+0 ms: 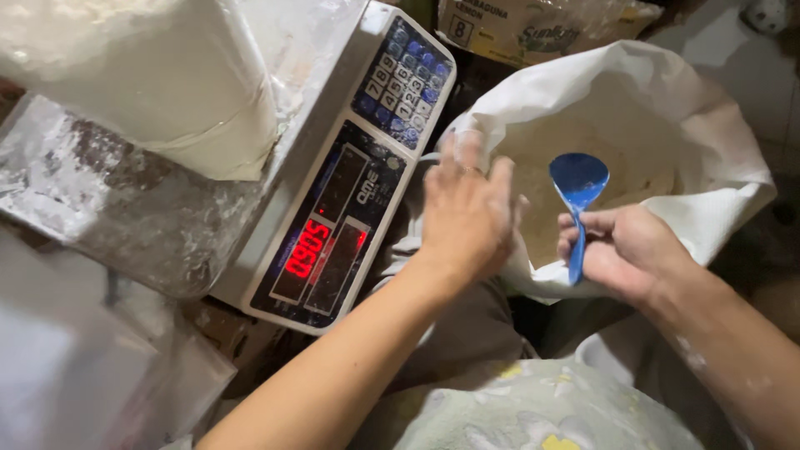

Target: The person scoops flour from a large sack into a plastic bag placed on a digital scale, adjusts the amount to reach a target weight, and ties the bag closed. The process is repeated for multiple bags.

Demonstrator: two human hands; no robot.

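Observation:
My right hand [627, 250] grips the handle of a blue plastic spoon [578, 185], its bowl raised over the mouth of a big white sack [717, 167] holding pale powder [583, 142]. My left hand [468, 212] hovers with fingers spread at the sack's left rim, holding nothing. To the left stands a digital scale [350, 192] with a lit red display and blue keypad. A clear bag of white powder [158, 75] rests on its pan.
A dusty sheet of clear plastic [100, 208] lies at the left under the scale's edge. A cardboard box [533, 29] sits behind the sack. My lap, in pale patterned cloth [533, 408], fills the bottom centre.

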